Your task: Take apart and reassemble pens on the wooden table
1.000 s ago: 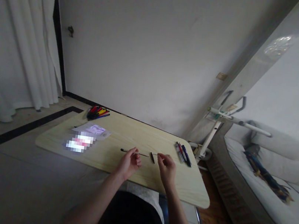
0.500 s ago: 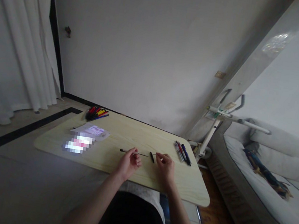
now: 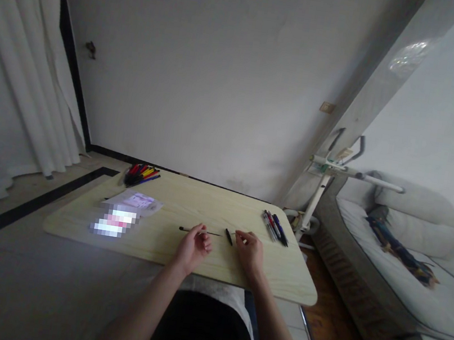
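Observation:
My left hand [image 3: 194, 247] is closed, thumb and finger pinching a slim pen [image 3: 184, 229] held level just over the table. The pen's dark end sticks out to the left, and a thin dark rod like a refill points right from my fingers. My right hand [image 3: 249, 251] is closed in a pinch to the right. A tiny thin piece seems to show at its fingertips, too small to name. Between the hands a short black pen part [image 3: 228, 237], perhaps a cap or barrel, lies slanted on the pale wooden table [image 3: 205, 203].
Several pens [image 3: 275, 228] lie side by side at the table's right. A bunch of coloured pens [image 3: 141, 175] is at the far left corner. Nearer are a clear plastic bag [image 3: 153, 207] and a bright blurred-out screen [image 3: 114, 221]. A grey sofa [image 3: 400, 269] stands to the right.
The whole view has shifted slightly as my head moved. Both hands keep their pinches in nearly the same places, and the black part between them stays on the table.

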`<state>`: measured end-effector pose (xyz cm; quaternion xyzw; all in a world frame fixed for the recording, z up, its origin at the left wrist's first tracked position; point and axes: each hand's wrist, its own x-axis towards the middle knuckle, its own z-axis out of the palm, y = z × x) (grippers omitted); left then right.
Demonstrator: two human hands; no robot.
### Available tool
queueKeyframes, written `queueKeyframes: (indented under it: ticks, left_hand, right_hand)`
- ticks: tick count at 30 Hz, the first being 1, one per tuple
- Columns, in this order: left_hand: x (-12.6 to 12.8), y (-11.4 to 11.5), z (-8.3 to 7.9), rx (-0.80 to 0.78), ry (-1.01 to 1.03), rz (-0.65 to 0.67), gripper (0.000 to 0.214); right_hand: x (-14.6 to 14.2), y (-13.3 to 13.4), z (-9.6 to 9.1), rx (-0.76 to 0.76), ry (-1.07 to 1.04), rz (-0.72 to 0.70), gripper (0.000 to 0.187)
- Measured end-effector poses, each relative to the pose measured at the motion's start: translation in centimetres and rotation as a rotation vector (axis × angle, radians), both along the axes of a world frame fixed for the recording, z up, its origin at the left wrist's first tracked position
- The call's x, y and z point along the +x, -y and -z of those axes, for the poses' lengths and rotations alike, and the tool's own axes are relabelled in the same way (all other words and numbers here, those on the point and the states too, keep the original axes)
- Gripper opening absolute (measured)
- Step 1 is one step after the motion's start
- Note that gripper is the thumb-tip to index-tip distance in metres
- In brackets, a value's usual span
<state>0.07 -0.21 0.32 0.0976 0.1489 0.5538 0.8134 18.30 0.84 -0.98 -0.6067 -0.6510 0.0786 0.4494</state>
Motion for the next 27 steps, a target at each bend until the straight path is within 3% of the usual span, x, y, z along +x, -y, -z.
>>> queueKeyframes:
  ticks: [12,27]
  left_hand:
    - [-0.02,0.05,-0.18,-0.014,-0.004,0.001,0.010]
    - [-0.03,0.07,-0.37,-0.028,-0.003,0.007,0.010]
  right_hand:
    - [-0.05,-0.16,-0.13,-0.097,0.058,0.039,0.023]
    - [-0.34,0.19,-0.34,-0.102,0.128,0.029,0.018]
